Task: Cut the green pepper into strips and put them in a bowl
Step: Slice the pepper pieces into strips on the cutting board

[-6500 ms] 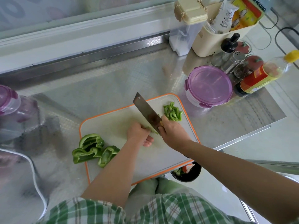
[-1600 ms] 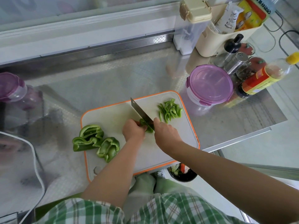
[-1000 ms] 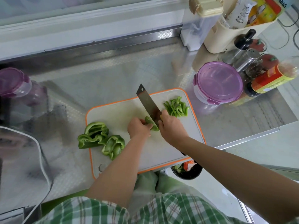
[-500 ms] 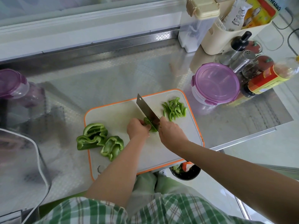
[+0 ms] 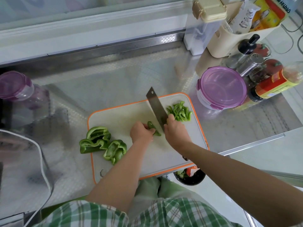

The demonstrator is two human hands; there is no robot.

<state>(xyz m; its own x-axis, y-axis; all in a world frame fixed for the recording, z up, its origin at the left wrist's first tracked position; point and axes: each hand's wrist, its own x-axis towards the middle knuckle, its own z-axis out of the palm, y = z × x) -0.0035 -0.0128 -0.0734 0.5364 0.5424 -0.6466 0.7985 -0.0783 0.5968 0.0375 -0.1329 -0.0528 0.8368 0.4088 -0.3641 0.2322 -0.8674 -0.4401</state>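
Now left hand (image 5: 142,133) pinning pepper piece (image 5: 153,128), right hand (image 5: 176,134) gripping cleaver (image 5: 156,107)

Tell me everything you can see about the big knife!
The knife is a cleaver with a broad, rectangular grey metal blade and a small hole near its far corner. The right hand grips its handle, which is hidden. The blade leans over the white cutting board, tip pointing away, beside the pepper piece that the left hand holds; whether they touch is unclear.

Green-and-white plaid shirt (image 5: 101,213), bare forearms.
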